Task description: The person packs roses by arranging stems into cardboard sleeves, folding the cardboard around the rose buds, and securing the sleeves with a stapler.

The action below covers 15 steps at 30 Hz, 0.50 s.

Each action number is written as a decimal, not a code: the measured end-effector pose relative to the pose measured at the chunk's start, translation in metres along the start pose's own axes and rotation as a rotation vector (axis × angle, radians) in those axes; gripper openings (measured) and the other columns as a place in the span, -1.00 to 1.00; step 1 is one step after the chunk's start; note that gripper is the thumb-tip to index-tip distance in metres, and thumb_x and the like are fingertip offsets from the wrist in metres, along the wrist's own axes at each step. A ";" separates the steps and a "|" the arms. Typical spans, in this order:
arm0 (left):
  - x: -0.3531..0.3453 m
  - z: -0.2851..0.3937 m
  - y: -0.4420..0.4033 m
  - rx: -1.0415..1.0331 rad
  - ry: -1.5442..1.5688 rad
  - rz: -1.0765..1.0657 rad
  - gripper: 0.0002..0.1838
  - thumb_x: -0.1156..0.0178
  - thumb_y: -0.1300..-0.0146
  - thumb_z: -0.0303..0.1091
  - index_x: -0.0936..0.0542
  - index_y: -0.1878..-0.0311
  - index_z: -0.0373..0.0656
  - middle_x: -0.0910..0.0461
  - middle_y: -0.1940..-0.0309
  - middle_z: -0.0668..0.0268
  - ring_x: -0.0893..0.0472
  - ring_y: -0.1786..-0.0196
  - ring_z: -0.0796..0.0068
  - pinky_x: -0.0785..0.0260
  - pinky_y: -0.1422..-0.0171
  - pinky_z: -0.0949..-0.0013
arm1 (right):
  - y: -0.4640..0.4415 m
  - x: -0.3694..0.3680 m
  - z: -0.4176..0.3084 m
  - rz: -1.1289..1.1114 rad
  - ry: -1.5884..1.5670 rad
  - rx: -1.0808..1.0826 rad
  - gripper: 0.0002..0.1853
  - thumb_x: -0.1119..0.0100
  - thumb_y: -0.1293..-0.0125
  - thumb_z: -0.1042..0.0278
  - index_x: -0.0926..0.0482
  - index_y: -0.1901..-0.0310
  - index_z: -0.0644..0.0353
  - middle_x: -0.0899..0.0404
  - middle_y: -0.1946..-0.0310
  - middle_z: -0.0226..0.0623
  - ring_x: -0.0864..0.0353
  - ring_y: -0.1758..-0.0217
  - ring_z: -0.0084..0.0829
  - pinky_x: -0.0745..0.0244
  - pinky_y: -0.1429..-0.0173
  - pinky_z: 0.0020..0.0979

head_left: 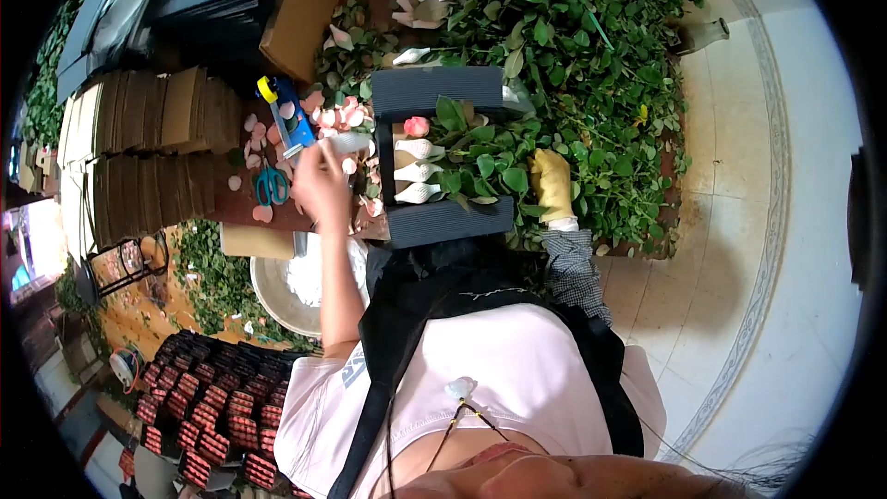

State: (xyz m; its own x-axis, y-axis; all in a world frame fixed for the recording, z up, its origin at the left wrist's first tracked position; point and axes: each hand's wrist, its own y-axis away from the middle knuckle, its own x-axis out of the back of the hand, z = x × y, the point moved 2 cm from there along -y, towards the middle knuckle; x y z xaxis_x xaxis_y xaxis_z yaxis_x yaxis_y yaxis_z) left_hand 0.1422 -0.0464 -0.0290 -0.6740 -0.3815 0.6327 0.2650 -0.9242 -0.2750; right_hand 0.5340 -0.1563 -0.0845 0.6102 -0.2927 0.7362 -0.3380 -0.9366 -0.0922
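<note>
Head view: three netted roses (pixel 418 172) and one bare rose (pixel 417 127) are lined up, heads left, in the frame (pixel 450 222). A blurred white piece, apparently a net (pixel 352 142), is pinched in the left hand's (pixel 321 183) fingers. Leaves (pixel 485 166) are touched by the gloved right hand (pixel 552 187); finger spread can't be told. Probably best: heads kept level, petals uncrushed, stems steadied lightly.

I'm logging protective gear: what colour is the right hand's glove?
Yellow glove, best seen in the head view.
</note>
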 end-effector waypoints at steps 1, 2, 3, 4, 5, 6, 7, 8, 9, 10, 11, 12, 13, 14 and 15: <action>0.024 -0.013 -0.008 -0.112 -0.336 -0.154 -0.75 -0.20 -0.41 -0.23 -0.65 0.32 -0.19 -0.64 0.38 0.12 -0.66 0.30 0.05 -0.48 0.26 0.07 | -0.001 -0.001 0.001 -0.005 -0.117 -0.121 -0.76 0.03 -0.31 0.46 -0.35 0.52 0.35 -0.41 0.56 -0.10 -0.43 0.49 -0.19 -0.27 0.35 -0.19; 0.046 -0.017 -0.007 -0.012 -0.502 -0.335 -0.69 -0.25 -0.35 -0.14 -0.63 0.40 -0.20 -0.65 0.38 0.09 -0.70 0.22 0.07 -0.53 0.24 0.06 | 0.000 -0.006 0.012 0.013 -0.251 -0.174 -0.73 0.02 -0.32 0.41 -0.34 0.52 0.37 -0.41 0.57 -0.10 -0.42 0.49 -0.17 -0.26 0.34 -0.19; 0.062 -0.028 -0.005 0.124 -0.750 -0.609 -0.66 -0.31 -0.28 -0.05 -0.62 0.31 -0.18 -0.66 0.33 0.07 -0.71 0.19 0.06 -0.57 0.19 0.05 | -0.002 -0.004 0.008 0.011 -0.333 -0.322 -0.67 -0.03 -0.33 0.32 -0.39 0.53 0.37 -0.44 0.57 -0.14 -0.41 0.49 -0.22 -0.27 0.32 -0.19; 0.072 -0.045 0.004 0.107 -0.776 -0.612 -0.64 -0.34 -0.25 -0.04 -0.61 0.24 -0.18 -0.67 0.28 0.06 -0.71 0.17 0.05 -0.57 0.16 0.04 | -0.002 -0.006 0.009 0.034 -0.309 -0.262 -0.64 -0.05 -0.34 0.28 -0.41 0.54 0.37 -0.45 0.56 -0.16 -0.40 0.48 -0.25 -0.27 0.30 -0.20; 0.077 -0.059 0.014 0.089 -0.800 -0.617 -0.61 -0.37 -0.22 -0.02 -0.60 0.16 -0.18 -0.67 0.23 0.04 -0.70 0.15 0.05 -0.57 0.14 0.04 | -0.001 -0.007 0.010 0.058 -0.284 -0.203 -0.62 -0.07 -0.35 0.24 -0.44 0.55 0.37 -0.47 0.55 -0.18 -0.39 0.48 -0.28 -0.27 0.29 -0.20; 0.078 -0.063 0.019 0.085 -0.826 -0.626 -0.53 -0.39 -0.19 -0.02 -0.56 0.01 -0.18 -0.66 0.14 0.06 -0.68 0.09 0.03 -0.56 0.07 0.04 | -0.001 -0.007 0.008 0.060 -0.314 -0.179 -0.61 -0.11 -0.36 0.20 -0.47 0.53 0.35 -0.49 0.53 -0.24 -0.37 0.48 -0.37 -0.27 0.30 -0.25; 0.076 -0.068 0.022 0.095 -0.827 -0.626 -0.53 -0.39 -0.19 -0.02 -0.56 0.01 -0.18 -0.66 0.14 0.06 -0.68 0.09 0.03 -0.56 0.07 0.04 | -0.001 -0.006 0.007 0.051 -0.313 -0.177 -0.61 -0.11 -0.36 0.20 -0.47 0.53 0.35 -0.49 0.53 -0.24 -0.37 0.48 -0.37 -0.27 0.30 -0.25; 0.070 -0.070 0.022 0.072 -0.662 -0.633 -0.53 -0.39 -0.20 -0.05 -0.57 -0.01 -0.19 -0.66 0.13 0.06 -0.67 0.07 0.03 -0.54 0.04 0.06 | -0.001 -0.006 0.010 0.033 -0.452 -0.358 -0.61 -0.12 -0.36 0.20 -0.47 0.53 0.34 -0.48 0.54 -0.27 -0.36 0.48 -0.39 -0.26 0.31 -0.27; 0.063 -0.070 0.021 0.047 -0.495 -0.637 -0.54 -0.39 -0.20 -0.08 -0.58 -0.03 -0.19 -0.66 0.13 0.06 -0.66 0.04 0.03 -0.53 0.01 0.07 | 0.000 -0.006 0.012 0.018 -0.588 -0.542 -0.61 -0.12 -0.36 0.20 -0.47 0.54 0.33 -0.46 0.55 -0.30 -0.35 0.49 -0.42 -0.25 0.32 -0.29; 0.056 -0.052 0.017 -0.010 -0.269 -0.583 -0.58 -0.36 -0.24 -0.16 -0.59 -0.08 -0.18 -0.66 0.13 0.07 -0.65 0.05 -0.01 -0.50 -0.01 0.07 | -0.001 -0.008 0.013 0.023 -0.575 -0.470 -0.63 -0.14 -0.37 0.18 -0.48 0.53 0.26 -0.44 0.56 -0.39 -0.32 0.51 -0.49 -0.21 0.36 -0.36; 0.046 -0.033 0.015 -0.048 -0.198 -0.548 -0.66 -0.32 -0.28 -0.23 -0.62 -0.06 -0.18 -0.65 0.13 0.07 -0.64 0.05 -0.01 -0.49 -0.01 0.07 | 0.000 -0.006 0.016 0.026 -0.568 -0.466 -0.63 -0.14 -0.37 0.18 -0.48 0.53 0.26 -0.44 0.56 -0.39 -0.32 0.51 -0.49 -0.21 0.36 -0.36; 0.036 -0.013 0.014 -0.130 -0.083 -0.471 -0.71 -0.31 -0.28 -0.30 -0.63 -0.02 -0.20 -0.65 0.11 0.07 -0.63 0.03 -0.01 -0.49 -0.03 0.08 | 0.001 -0.006 0.015 0.010 -0.611 -0.506 -0.64 -0.15 -0.38 0.17 -0.49 0.52 0.23 -0.44 0.55 -0.43 -0.31 0.51 -0.52 -0.20 0.38 -0.38; 0.026 0.010 0.012 -0.228 0.019 -0.445 -0.73 -0.32 -0.26 -0.39 -0.63 -0.01 -0.21 -0.64 0.09 0.07 -0.62 0.02 -0.01 -0.48 -0.05 0.10 | 0.001 -0.005 0.013 -0.006 -0.655 -0.545 -0.64 -0.16 -0.39 0.16 -0.49 0.51 0.20 -0.44 0.55 -0.46 -0.31 0.52 -0.55 -0.18 0.39 -0.41; 0.010 0.022 0.015 -0.305 0.165 -0.394 -0.76 -0.32 -0.25 -0.43 -0.63 0.02 -0.21 -0.63 0.09 0.12 -0.61 0.00 0.04 -0.48 -0.07 0.16 | 0.001 -0.004 0.012 -0.030 -0.636 -0.509 -0.65 -0.18 -0.40 0.13 -0.51 0.48 0.18 -0.44 0.55 -0.49 -0.29 0.53 -0.58 -0.17 0.41 -0.45; -0.002 0.035 0.014 -0.421 0.195 -0.436 -0.74 -0.34 -0.21 -0.44 -0.63 0.02 -0.21 -0.63 0.05 0.14 -0.61 -0.02 0.05 -0.47 -0.09 0.14 | 0.002 -0.003 0.010 -0.026 -0.634 -0.504 -0.65 -0.18 -0.40 0.13 -0.51 0.48 0.18 -0.44 0.55 -0.49 -0.29 0.53 -0.58 -0.17 0.41 -0.45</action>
State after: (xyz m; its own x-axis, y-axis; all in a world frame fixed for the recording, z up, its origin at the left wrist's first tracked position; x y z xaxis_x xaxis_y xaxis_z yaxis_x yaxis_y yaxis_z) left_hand 0.1716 -0.0597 -0.0083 -0.7826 0.0753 0.6180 -0.3293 -0.8925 -0.3083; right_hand 0.5388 -0.1588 -0.0939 0.8615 -0.4670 0.1995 -0.5078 -0.7894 0.3449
